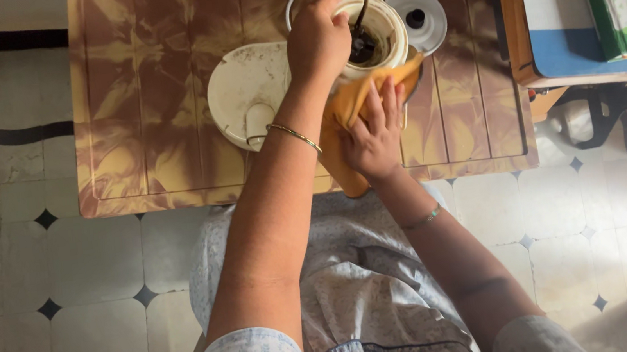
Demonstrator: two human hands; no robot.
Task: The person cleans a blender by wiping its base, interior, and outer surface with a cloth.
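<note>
We saw a cream mixer base point(380, 31) standing upright on the counter point(147, 100), its dark coupling exposed on top, an orange cloth point(349, 105) pressed against its side.

A brown-and-cream marbled worktop point(147, 100) stands on a pale tiled floor point(67, 290) with small black diamond insets, sunlight falling across the tiles, a wooden shelf unit point(518, 35) alongside.
</note>
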